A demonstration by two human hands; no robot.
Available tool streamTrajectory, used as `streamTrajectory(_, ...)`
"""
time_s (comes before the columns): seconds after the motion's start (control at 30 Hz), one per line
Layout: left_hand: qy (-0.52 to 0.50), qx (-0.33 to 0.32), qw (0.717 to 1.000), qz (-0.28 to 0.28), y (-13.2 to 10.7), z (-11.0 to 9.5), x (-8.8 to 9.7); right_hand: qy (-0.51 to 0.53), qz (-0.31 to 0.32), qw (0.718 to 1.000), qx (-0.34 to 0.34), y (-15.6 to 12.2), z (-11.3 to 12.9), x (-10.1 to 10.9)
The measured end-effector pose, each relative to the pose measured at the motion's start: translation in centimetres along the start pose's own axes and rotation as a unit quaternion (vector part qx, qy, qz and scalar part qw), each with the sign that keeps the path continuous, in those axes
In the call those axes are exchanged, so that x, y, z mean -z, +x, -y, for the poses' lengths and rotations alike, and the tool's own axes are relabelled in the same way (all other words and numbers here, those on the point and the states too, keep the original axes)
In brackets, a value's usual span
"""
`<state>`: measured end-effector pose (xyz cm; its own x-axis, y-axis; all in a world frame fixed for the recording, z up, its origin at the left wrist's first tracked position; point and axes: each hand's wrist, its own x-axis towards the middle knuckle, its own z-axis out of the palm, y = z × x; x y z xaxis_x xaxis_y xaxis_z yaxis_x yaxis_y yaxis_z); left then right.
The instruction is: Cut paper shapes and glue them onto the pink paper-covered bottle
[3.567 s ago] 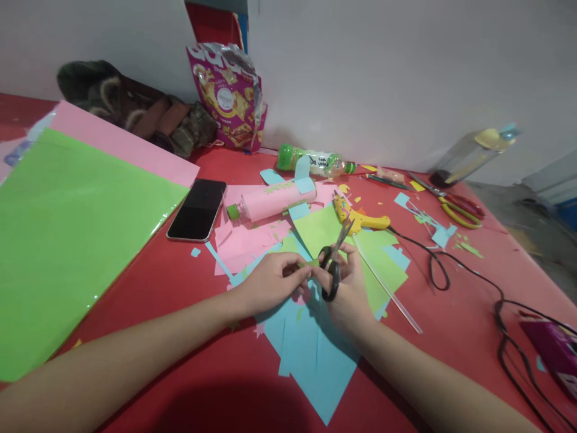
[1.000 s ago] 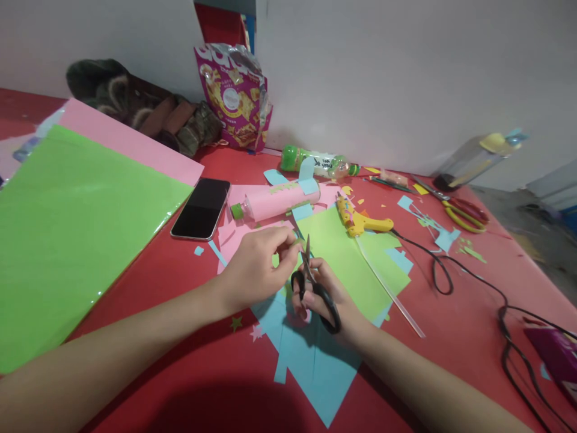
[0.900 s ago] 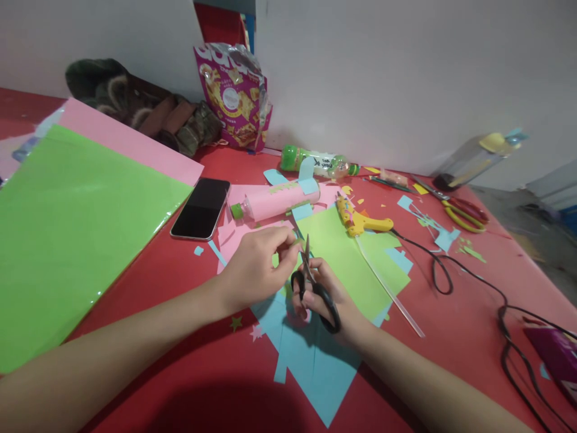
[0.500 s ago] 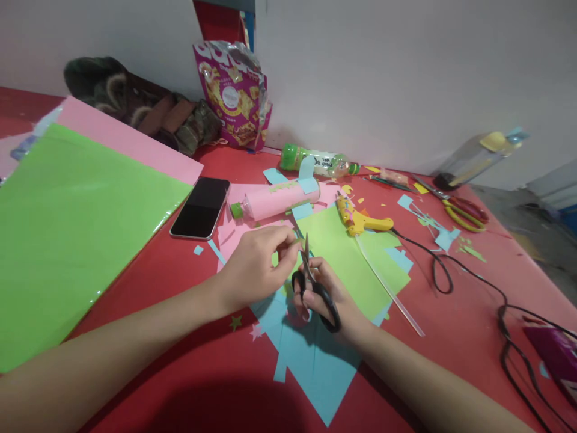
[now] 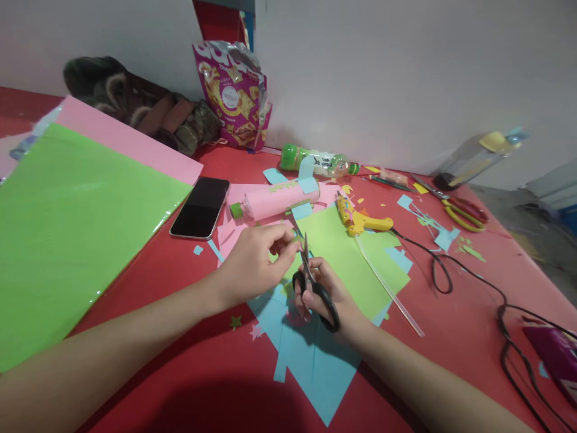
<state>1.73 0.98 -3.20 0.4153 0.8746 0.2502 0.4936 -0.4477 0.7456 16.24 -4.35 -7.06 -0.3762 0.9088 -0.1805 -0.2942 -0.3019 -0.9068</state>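
Black-handled scissors [image 5: 315, 291] are in my right hand [image 5: 331, 294], fingers through the loops and blades pointing away. Close beside the blades, my left hand [image 5: 256, 261] pinches a tiny piece of paper between thumb and forefinger; its shape is mostly hidden by the fingers. Under both hands lie a blue sheet [image 5: 322, 367] and a light green sheet [image 5: 360, 264], overlapping. Just beyond is a bottle wrapped in pink paper [image 5: 274, 201], lying on its side with a green cap and blue paper tabs. A green star [image 5: 235, 322] and a pink star [image 5: 256, 331] rest near my left wrist.
A yellow glue gun [image 5: 360, 222] with a trailing black cord [image 5: 478, 276] lies at right, near red-and-yellow scissors [image 5: 464, 213]. A phone [image 5: 201, 207] and large green sheet [image 5: 90, 240] are at left. Behind stand a snack bag [image 5: 234, 99] and a lying green bottle [image 5: 315, 161].
The green bit at my left fingertips shows less than before. Both hands have shifted only slightly; the scissors stay beside the left fingers.
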Motion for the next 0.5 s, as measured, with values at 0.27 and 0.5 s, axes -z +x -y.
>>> streamTrajectory(0.27, -0.015, 0.01, 1.0, 0.017, 0.19, -0.1, 0.34, 0.002, -0.003, 1.0, -0.001, -0.08, -0.23, 0.28)
streamTrajectory(0.5, -0.022, 0.033, 0.998, 0.038, 0.32, -0.17, 0.61, -0.004, -0.01, 1.0, -0.009, 0.09, -0.38, 0.35)
